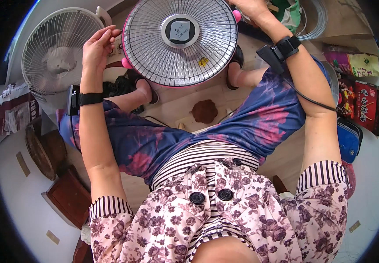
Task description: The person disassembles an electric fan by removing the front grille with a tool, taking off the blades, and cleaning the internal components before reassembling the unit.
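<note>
A round dish heater [150,48] with a silver wire guard, pink rim and pink side knobs stands between my feet. A square label sits at its centre and a yellow mark lower on the grille. My left hand [98,43] is raised just left of the rim, fingers bent and pressed together; whether anything small is between them is hidden. At the top edge, my right hand [251,7] is beside the heater's upper right rim, above a pink knob [237,16]. Its fingers are partly cut off, so their grip does not show.
A white fan [51,52] stands at the left. Brown wooden pieces [69,193] lie below it. On the right are a green bag [291,17], coiled clear tubing [318,19], a red package [360,103] and a blue case [348,140]. A reddish-brown patch [205,111] marks the floor.
</note>
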Tool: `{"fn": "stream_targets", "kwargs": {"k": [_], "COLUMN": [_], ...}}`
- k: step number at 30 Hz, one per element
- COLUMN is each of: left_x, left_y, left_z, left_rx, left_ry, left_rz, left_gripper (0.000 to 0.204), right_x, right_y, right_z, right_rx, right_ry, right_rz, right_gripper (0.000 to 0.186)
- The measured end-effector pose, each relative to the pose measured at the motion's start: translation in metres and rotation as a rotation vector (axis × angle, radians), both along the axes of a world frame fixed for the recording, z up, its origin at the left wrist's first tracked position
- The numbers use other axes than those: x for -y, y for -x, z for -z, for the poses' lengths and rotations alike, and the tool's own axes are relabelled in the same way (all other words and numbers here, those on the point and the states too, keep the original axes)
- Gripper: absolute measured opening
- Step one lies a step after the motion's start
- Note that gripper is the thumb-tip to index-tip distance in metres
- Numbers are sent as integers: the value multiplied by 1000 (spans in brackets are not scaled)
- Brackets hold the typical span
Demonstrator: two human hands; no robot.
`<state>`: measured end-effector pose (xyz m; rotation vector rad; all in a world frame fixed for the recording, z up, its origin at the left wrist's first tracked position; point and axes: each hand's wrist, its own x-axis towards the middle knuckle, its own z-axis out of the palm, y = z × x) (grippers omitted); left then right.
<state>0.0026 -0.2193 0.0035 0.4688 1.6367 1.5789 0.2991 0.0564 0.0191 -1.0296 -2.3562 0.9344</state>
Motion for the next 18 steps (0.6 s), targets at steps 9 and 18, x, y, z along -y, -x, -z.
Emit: {"fn": "stream_targets", "kwargs": {"k": [9,18], "left_x": [1,-4], "left_y": [3,-1], "left_z": [3,0], "left_rx": [-8,16], "left_ry": [18,80], "left_rz": [20,6], "left_gripper": [21,25], "right_x": [1,-12], "right_y": [4,4], "right_z": [3,10], "right_rx": [18,-21], "right_ry": [-18,0], "right_rz": [-45,9], "right_gripper": [28,29]}}
